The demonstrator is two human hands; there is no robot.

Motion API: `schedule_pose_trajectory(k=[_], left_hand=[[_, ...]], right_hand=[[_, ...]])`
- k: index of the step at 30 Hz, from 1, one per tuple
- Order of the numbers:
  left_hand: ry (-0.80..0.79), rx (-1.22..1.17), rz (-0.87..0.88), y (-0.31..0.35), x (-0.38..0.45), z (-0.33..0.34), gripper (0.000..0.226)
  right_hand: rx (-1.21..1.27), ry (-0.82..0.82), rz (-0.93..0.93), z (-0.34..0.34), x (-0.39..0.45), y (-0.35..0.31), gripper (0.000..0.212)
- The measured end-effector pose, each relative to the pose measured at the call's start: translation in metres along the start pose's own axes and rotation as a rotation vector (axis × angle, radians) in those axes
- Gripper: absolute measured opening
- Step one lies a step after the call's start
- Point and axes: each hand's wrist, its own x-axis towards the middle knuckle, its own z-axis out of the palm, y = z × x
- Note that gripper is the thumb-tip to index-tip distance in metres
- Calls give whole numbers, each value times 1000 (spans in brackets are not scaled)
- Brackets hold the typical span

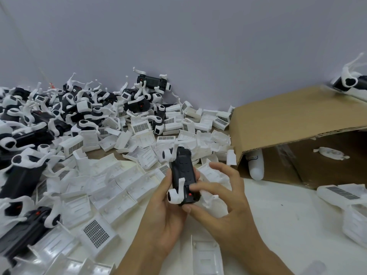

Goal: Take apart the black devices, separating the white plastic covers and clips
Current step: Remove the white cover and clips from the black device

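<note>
Hands were both on one black device, held upright just above the surface: the left hand had its fingers curled round the lower body from behind, while the right hand pinched the bottom end near a white clip, other fingers spread loose. Loose white covers lay all over underneath, more black devices were piled at left, and an open cardboard box lay on its side at right.

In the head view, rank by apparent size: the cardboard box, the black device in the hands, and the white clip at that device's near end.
1. Cardboard box, largest by far.
2. Black device, held by the left hand and right hand.
3. White clip, smallest.
</note>
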Motion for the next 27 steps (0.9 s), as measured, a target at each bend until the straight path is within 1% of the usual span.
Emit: schedule_pose_trajectory(k=[2, 4, 8, 10, 12, 13, 14, 15, 16, 17, 18, 19, 20, 21, 22, 24, 25, 27], left_hand=[[-6, -14, 12, 1, -1, 1, 45], [-3, -32, 21, 1, 0, 1, 47], [2, -63, 23, 0, 0, 2, 44], [6, -61, 32, 0, 0, 3, 41], [21, -82, 70, 0, 0, 3, 38], [53, -103, 113, 2, 0, 2, 35], [95, -120, 162, 4, 0, 2, 33], [136, -130, 204, 6, 0, 1, 35], [169, -129, 231, 8, 0, 2, 42], [194, -121, 246, 10, -1, 3, 52], [211, -103, 263, 10, -2, 4, 60], [225, -71, 297, 10, -3, 6, 63], [242, -27, 348, 10, -3, 7, 60], [263, 18, 397, 9, -4, 9, 53], [282, 52, 435, 7, -4, 9, 45], [316, 135, 517, 3, -5, 10, 36], [334, 205, 569, 1, -6, 10, 35], [347, 379, 683, -4, -9, 11, 36]], right_hand=[[42, 26, 50, -1, 1, -2, 37], [43, 24, 52, -1, 1, -2, 39], [15, 15, 49, -1, 1, -3, 43], [34, 37, 91, -2, 1, -3, 46], [49, 84, 149, -4, 3, -4, 50], [49, 104, 163, -5, 3, -3, 52], [50, 114, 179, -5, 4, -2, 48], [55, 118, 204, -5, 5, -1, 37], [19, 106, 238, -5, 6, 0, 26], [-78, 75, 247, -6, 6, 3, 25], [-228, 17, 234, -5, 5, 6, 34], [-385, -46, 224, -6, 4, 10, 43], [-499, -89, 227, -6, 4, 12, 47], [-556, -85, 244, -7, 4, 12, 45], [-582, -48, 259, -7, 4, 11, 38], [-524, 45, 293, -8, 5, 7, 24], [-405, 110, 330, -9, 5, 8, 23], [-64, 255, 419, -11, 7, 10, 15]])
